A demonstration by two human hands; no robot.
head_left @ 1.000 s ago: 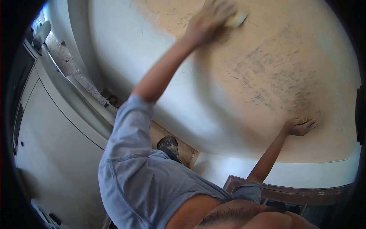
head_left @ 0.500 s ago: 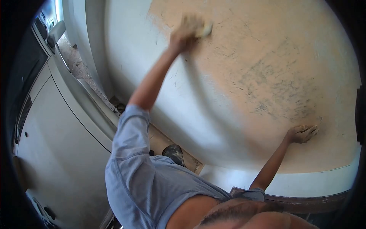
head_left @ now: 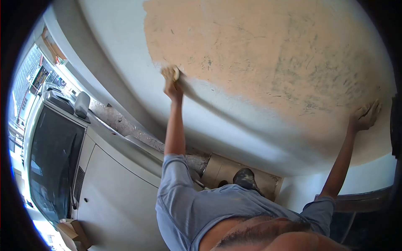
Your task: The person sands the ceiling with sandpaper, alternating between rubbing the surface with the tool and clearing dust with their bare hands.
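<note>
My left hand (head_left: 170,80) is closed around a pale, rounded pad (head_left: 176,74), only part of which shows past the fingers. It is at the wall, by the lower left border of a tan, filler-like patch (head_left: 234,50) with dark scuff marks. Farther right, my right hand (head_left: 365,116) rests against the patch near its right side. Its dusty fingers are stretched out, and I see nothing held in them. Around the patch, the wall (head_left: 217,106) is whitish.
A pale vehicle (head_left: 121,192) with a dark windshield (head_left: 54,154) and a side mirror (head_left: 82,103) stands close on the left. A cardboard box (head_left: 75,233) sits on it. Below the wall is a tan floor strip (head_left: 222,169) with a stained dark shoe (head_left: 246,179).
My left hand has moved down along the patch's left border with the pad still in it. The view has shifted, showing more of the vehicle. My right hand stays by the wall.
</note>
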